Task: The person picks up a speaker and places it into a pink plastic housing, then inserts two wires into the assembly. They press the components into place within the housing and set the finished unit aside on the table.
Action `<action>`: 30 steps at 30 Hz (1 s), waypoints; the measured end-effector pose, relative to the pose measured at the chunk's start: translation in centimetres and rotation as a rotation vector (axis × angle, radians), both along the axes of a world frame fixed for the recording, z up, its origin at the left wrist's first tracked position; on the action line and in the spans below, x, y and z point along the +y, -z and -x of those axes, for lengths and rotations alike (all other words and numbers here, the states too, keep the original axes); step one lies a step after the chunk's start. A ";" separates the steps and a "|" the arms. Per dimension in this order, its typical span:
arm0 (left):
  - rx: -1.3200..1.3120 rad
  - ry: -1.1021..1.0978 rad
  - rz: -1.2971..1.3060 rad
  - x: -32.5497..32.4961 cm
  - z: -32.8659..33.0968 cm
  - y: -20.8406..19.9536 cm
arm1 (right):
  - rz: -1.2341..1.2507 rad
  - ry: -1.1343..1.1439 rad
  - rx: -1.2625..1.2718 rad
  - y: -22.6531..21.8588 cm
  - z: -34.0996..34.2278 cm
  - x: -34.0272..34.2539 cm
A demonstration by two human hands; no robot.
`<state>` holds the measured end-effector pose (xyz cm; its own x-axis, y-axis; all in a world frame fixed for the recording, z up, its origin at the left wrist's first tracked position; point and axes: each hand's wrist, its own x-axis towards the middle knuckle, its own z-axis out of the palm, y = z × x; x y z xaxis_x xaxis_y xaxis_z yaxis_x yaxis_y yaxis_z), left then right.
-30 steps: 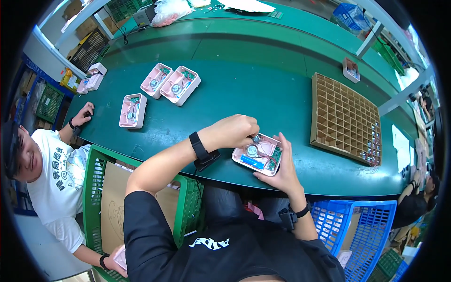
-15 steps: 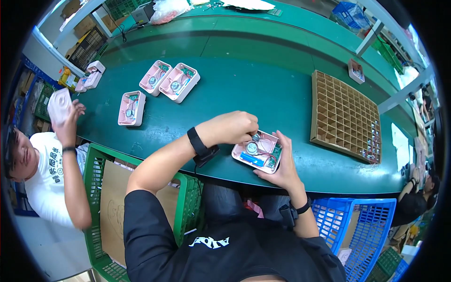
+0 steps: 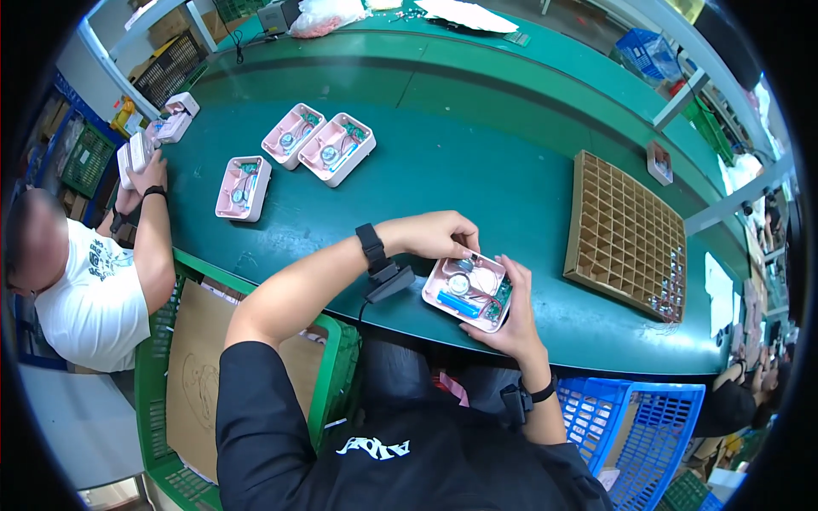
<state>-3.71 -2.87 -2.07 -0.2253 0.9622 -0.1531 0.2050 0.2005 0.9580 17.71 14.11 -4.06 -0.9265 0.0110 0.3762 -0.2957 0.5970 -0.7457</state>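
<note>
A pink-and-white plastic housing (image 3: 436,288) sits tilted slightly at the table's front edge, its open side up. Inside it I see a round silver speaker (image 3: 459,284), a blue cylindrical battery (image 3: 457,304), a green circuit board (image 3: 503,295) and thin red and dark wires. My right hand (image 3: 517,317) grips the housing along its right side, thumb at the near edge. At its far left corner, my left hand (image 3: 443,234) is closed in a pinch over a small dark part; the fingers hide most of it.
Three similar open housings (image 3: 243,189) stand at the left of the green table (image 3: 392,170). A cardboard divider tray (image 3: 626,230) lies on the right. Beside me are a green crate (image 3: 341,358) and a blue crate (image 3: 588,417). A co-worker (image 3: 94,289) at left handles white-pink parts.
My left hand's fingers have drawn back slightly from the speaker to the housing's far corner. The co-worker has brought both hands together around the pale parts. The view has shifted a little.
</note>
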 end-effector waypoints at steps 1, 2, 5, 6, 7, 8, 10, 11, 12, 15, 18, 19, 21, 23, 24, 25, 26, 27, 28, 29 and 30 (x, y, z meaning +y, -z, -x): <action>0.047 0.001 0.047 0.4 -0.2 -0.2 | -0.016 -0.002 0.000 0.1 -0.3 0.0; 0.093 0.002 0.094 0.8 -0.4 -0.4 | -0.018 -0.004 -0.014 0.2 -0.5 -0.1; 0.122 -0.002 0.175 1.1 -0.5 -0.9 | -0.046 -0.020 -0.022 0.0 -0.1 0.0; 0.117 0.004 0.209 1.4 -0.3 -0.9 | -0.051 -0.021 -0.031 0.1 0.0 0.1; 0.112 0.010 0.244 1.6 -0.1 -1.0 | -0.063 -0.021 -0.020 0.2 0.2 0.2; 0.100 0.011 0.243 1.6 0.0 -0.9 | -0.072 -0.022 -0.012 0.5 0.2 0.1; 0.073 0.013 0.220 1.4 0.4 -0.8 | -0.081 -0.023 -0.013 0.1 -0.1 0.3; 0.062 0.014 0.207 1.2 0.4 -0.5 | -0.078 -0.056 -0.063 -0.8 -0.2 0.6; 0.055 0.015 0.205 0.9 0.3 -0.2 | -0.074 -0.088 -0.113 -2.0 -0.4 0.9; 0.047 -0.016 -0.027 -0.7 0.1 1.3 | -0.153 -0.139 -0.100 -5.3 0.2 0.7; 0.079 -0.003 -0.090 -0.6 0.3 1.2 | -0.334 -0.124 0.010 -6.8 0.7 0.3; 0.101 0.007 -0.123 -0.3 0.4 1.0 | -0.375 -0.169 0.045 -6.5 1.4 0.3; 0.255 -0.003 -0.139 -0.5 0.3 0.5 | -0.454 -0.265 0.119 -6.1 2.5 0.4; 0.565 -0.031 -0.155 -0.9 0.2 -0.3 | -0.377 -0.218 0.099 -6.4 3.2 0.5; 0.567 -0.033 -0.158 -1.0 0.2 -0.7 | -0.296 -0.167 0.078 -6.6 3.4 0.7; 0.631 -0.029 -0.215 -0.9 0.3 -1.2 | -0.216 -0.116 0.057 -6.7 3.7 0.9; 0.694 -0.025 -0.270 -0.9 0.2 -1.6 | -0.218 -0.118 0.059 -6.7 4.0 1.4; 0.758 -0.020 -0.326 -0.9 0.2 -2.1 | -0.175 -0.099 0.036 -6.5 4.2 2.1; 0.758 -0.016 -0.333 -0.9 -0.1 -2.7 | -0.136 -0.074 0.013 -6.5 4.4 2.9; 0.773 0.093 -0.334 -0.9 -0.8 -3.2 | -0.096 -0.046 -0.010 -6.5 4.5 3.5; 0.786 0.205 -0.335 -0.8 -1.6 -3.6 | -0.102 -0.037 -0.010 -6.7 4.6 4.0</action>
